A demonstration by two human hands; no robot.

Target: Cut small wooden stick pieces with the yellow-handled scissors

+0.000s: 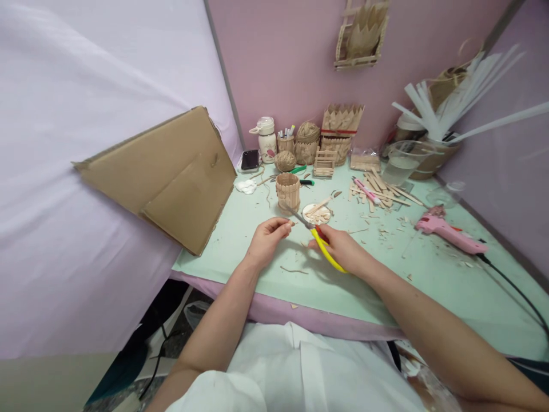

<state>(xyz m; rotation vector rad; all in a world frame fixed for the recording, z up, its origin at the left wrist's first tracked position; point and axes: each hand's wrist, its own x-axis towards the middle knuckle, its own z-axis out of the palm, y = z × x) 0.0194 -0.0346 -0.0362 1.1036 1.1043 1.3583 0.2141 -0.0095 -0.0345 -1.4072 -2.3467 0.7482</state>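
Note:
My right hand (pixel 338 246) grips long-nosed pliers (pixel 328 252) with yellow handles. Their grey jaws point away to the left, in front of a small round cup (pixel 287 191) covered with wooden stick pieces. At the left of the jaws, my left hand (pixel 270 237) is closed in a pinch; a tiny light bit shows at its fingertips, too small to name. Just behind the pliers sits a shallow round dish (pixel 317 214) with white stuff and small wooden pieces in it. A short piece of twine (pixel 294 270) lies on the table below my hands.
A pink glue gun (pixel 450 232) with a black cord lies at right, near scattered wooden sticks (pixel 377 189). A cardboard sheet (pixel 171 177) leans at left. Along the back stand a bottle (pixel 266 140), a ball of twine (pixel 285 161) and a clear water cup (pixel 403 163).

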